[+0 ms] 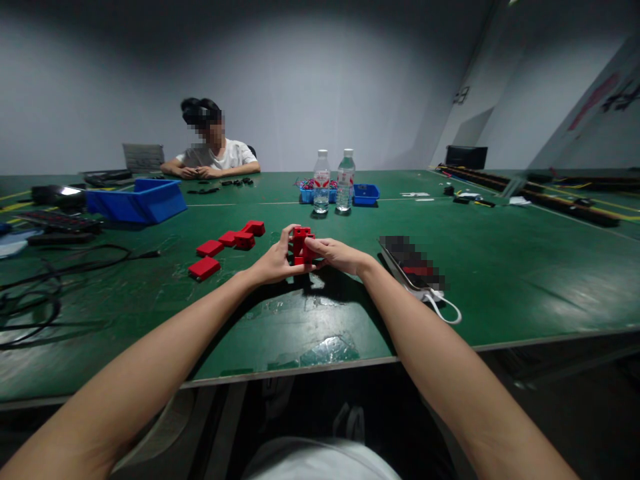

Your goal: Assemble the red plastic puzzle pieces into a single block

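Observation:
Between my two hands, just above the green table [320, 313], is a red block-like part [302, 233] with small dark holes in its top. My left hand [275, 261] grips it from the left, thumb below and fingers behind. From the right, my right hand [336, 255] pinches red material at the near side; whether this is a separate piece I cannot tell. Several loose red blocks lie to the left of my hands, among them a near one [205, 269] and a far one [256, 228].
Two water bottles [321, 183] stand beyond my hands, before small blue trays [366, 195]. A phone [407, 260] with a white cable lies at right. A large blue bin [143, 201] and black cables [45, 293] are at left. Another person [215, 150] sits across the table.

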Tool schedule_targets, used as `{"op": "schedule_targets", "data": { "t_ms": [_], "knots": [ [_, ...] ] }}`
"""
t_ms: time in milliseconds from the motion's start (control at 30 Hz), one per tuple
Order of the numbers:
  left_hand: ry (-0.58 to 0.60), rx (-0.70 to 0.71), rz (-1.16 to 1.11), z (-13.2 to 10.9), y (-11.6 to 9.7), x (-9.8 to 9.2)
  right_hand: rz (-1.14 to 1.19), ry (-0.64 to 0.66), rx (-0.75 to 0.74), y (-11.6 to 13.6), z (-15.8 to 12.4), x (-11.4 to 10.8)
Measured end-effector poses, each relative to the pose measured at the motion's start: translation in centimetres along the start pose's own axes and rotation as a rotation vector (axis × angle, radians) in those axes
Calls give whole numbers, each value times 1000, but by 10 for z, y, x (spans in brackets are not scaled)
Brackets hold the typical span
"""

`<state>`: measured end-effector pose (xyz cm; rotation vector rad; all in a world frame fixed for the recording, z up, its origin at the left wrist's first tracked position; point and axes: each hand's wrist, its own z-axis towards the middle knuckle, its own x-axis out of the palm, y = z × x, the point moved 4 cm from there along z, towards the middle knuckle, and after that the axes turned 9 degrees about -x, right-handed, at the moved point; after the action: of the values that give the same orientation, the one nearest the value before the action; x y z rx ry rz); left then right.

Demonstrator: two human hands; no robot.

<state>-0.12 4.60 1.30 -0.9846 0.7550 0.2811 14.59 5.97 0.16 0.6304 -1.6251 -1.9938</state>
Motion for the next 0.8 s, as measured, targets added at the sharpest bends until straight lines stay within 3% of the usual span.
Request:
{"op": "schedule_targets", "data": {
  "t_ms": [367, 800],
  "knots": [
    [29, -14, -10, -1, -1, 1, -74, -23, 19, 4, -1, 2],
    [42, -16, -23, 0, 2, 2, 20, -1, -14, 7, -5, -4]
  ]
}}
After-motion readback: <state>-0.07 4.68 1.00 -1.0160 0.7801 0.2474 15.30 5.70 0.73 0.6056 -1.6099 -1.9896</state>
